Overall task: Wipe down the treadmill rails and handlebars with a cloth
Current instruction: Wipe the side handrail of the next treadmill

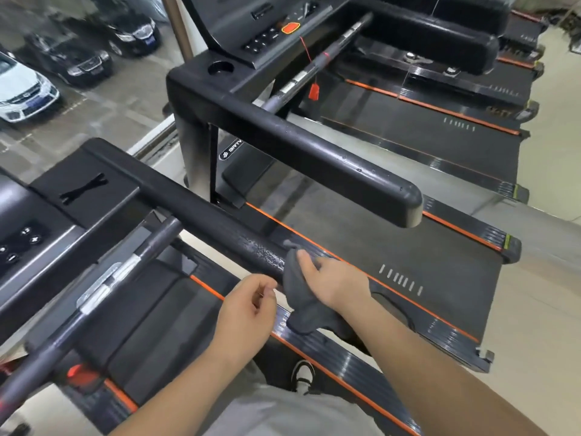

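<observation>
Curls right hand (333,284) round soft, limp cloth (298,303) on handlebar (220,228); holds left hand (248,306) loosely curled, empty; probably best gripped bunched.

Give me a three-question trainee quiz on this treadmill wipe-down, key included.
1. True or false: the dark grey cloth is draped over the black padded handrail of the nearest treadmill.
2. Which hand holds that cloth? A) the left one B) the right one C) both
3. What colour is the thin stripe edging the running belt of the next treadmill?

Key: 1 true. 2 B: the right hand holds it, while the left hand is loosely curled near the handrail. 3 orange.
</observation>
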A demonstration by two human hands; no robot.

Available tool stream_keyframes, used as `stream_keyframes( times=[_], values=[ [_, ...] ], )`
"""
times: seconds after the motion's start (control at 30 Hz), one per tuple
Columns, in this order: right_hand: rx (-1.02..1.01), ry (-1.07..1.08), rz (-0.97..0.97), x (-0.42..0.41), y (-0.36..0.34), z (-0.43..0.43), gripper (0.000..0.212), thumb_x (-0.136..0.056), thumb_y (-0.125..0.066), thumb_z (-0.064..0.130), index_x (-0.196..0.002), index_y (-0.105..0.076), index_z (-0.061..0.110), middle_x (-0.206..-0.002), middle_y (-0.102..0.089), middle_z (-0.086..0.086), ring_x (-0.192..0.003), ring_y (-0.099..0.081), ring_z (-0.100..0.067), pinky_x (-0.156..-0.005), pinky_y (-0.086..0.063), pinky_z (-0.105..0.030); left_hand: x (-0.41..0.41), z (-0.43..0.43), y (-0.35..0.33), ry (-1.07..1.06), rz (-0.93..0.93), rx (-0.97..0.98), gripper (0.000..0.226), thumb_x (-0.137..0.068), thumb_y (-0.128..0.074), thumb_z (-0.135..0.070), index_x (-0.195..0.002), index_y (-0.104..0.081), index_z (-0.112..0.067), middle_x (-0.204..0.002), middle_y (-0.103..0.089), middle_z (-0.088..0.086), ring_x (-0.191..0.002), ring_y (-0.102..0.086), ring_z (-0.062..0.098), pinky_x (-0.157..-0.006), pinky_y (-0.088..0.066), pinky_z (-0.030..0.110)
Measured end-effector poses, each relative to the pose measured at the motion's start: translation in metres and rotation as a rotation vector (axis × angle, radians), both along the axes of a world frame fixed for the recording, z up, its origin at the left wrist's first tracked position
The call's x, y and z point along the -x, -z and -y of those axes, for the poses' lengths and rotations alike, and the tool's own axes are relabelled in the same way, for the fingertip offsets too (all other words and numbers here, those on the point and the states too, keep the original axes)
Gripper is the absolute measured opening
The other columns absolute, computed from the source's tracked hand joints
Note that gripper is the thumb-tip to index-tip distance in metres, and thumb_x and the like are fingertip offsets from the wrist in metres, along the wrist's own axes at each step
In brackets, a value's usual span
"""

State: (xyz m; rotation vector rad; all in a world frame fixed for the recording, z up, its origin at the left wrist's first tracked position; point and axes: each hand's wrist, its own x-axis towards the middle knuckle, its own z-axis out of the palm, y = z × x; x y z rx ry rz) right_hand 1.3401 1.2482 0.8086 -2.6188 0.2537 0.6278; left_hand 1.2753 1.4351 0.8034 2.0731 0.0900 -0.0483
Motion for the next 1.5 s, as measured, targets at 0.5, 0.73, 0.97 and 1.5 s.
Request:
stream_keyframes(
  times=[0.5,0.73,0.97,1.5],
  values=[
    [-0.772,0.603,0.090,0.101,0.018,0.090,0.035,-0.099,-0.060,0.053,-0.093,-0.077,0.023,-0.089,-0.075,0.012,-0.089,-0.065,-0.006,-0.083,-0.051,-0.028,-0.010,0.056,-0.003,0.162,-0.020,0.132,0.023,-0.096,-0.063,-0.003,-0.095,-0.068,-0.025,-0.085,-0.068,-0.006,-0.076,-0.061,0.023,-0.073,-0.055,0.038],
    [-0.301,0.589,0.581,0.120,0.043,0.043,0.026,-0.102,-0.056,0.040,-0.114,-0.069,0.022,-0.111,-0.064,0.011,-0.106,-0.059,-0.014,-0.091,-0.043,-0.030,-0.002,0.033,-0.010,0.079,-0.022,0.149,0.022,-0.097,-0.064,-0.005,-0.098,-0.070,-0.027,-0.086,-0.069,-0.008,-0.075,-0.062,0.020,-0.068,-0.052,0.027],
    [0.329,-0.176,0.409,0.041,0.019,-0.013,0.067,-0.099,-0.025,0.067,-0.116,-0.063,0.015,-0.089,-0.063,-0.010,-0.076,-0.065,-0.035,-0.057,-0.049,-0.041,0.003,-0.006,-0.005,-0.113,-0.034,0.134,0.020,-0.098,-0.063,-0.007,-0.097,-0.069,-0.026,-0.085,-0.069,-0.010,-0.075,-0.061,0.015,-0.069,-0.050,0.021],
    [-0.331,-0.171,-0.129,-0.032,-0.007,-0.017,0.065,-0.090,-0.034,0.083,-0.135,-0.059,0.045,-0.140,-0.060,0.017,-0.133,-0.053,-0.015,-0.108,-0.038,-0.035,-0.011,-0.002,0.004,-0.192,-0.198,0.096,0.014,-0.094,-0.061,-0.017,-0.094,-0.066,-0.031,-0.087,-0.069,-0.010,-0.073,-0.061,0.006,-0.077,-0.052,0.030]
  ],
)
